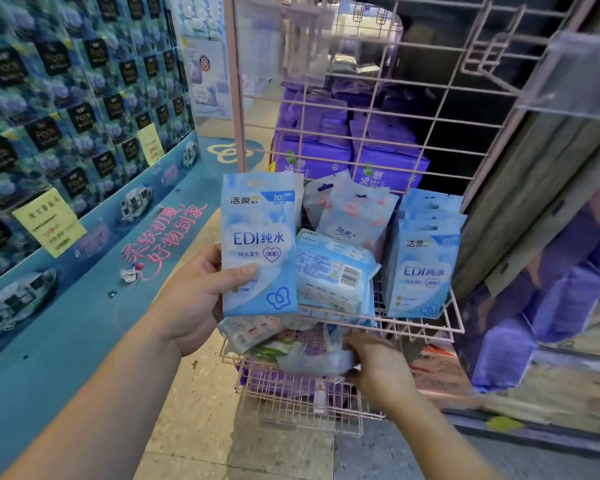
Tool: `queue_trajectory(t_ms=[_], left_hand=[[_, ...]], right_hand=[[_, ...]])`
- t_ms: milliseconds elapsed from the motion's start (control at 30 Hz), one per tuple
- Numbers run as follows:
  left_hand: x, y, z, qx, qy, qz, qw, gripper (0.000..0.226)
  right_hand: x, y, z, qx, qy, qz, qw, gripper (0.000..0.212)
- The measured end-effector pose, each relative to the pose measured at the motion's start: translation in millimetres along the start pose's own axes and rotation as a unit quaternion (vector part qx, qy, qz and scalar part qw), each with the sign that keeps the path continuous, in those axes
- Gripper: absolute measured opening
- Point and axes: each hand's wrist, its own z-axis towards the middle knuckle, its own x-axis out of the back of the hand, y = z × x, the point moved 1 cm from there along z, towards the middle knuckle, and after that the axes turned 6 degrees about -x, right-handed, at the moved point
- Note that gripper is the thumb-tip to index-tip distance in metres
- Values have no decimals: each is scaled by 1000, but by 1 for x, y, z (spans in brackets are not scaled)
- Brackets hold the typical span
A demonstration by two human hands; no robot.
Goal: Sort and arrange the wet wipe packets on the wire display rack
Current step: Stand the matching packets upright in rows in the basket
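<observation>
Two hands are busy: your left hand holds a blue packet upright by its edge, thumb on the front, at about 9 o'clock from the pile on the pink wire rack, and your right hand curls round a blurry packet down at 6 o'clock. That low packet could slip out and drop through the wires if you tug fast, because the pile there looks loose. I cannot tell what the blurry packet is, and the packets under the flat blue one are partly hidden.
</observation>
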Motion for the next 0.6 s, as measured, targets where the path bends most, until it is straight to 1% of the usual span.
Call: queue_trajectory(t_ms=[67,100,133,200,233,300,367,433,500,533,600], left_hand=[[-5,2,4,-7,-7,0,1000,50],[-7,3,6,-11,-8,4,1000,48],[-9,4,8,-17,-8,8,1000,45],[-12,6,12,-24,-4,8,1000,40],[-14,6,13,-25,1,5,1000,38],[-17,6,14,-27,9,6,1000,37],[-22,6,14,-30,8,15,999,43],[-27,9,14,-40,6,13,999,46],[-29,14,14,-51,7,4,999,47],[-29,16,13,-55,6,3,998,48],[-29,21,12,-61,0,5,998,49]], right_hand=[[16,3,-27,48,-34,50,997,23],[26,2,-39,58,-48,104,992,24],[38,-3,-49,67,-40,167,983,25],[66,-13,-57,85,37,278,956,28],[80,-18,-56,85,72,319,941,26],[109,-26,-45,96,133,364,917,18],[134,-36,-29,104,179,355,912,11],[149,-45,-11,87,240,300,919,4],[155,-50,6,60,292,261,918,12],[156,-53,14,47,293,257,920,16],[156,-58,26,26,256,244,935,25]])
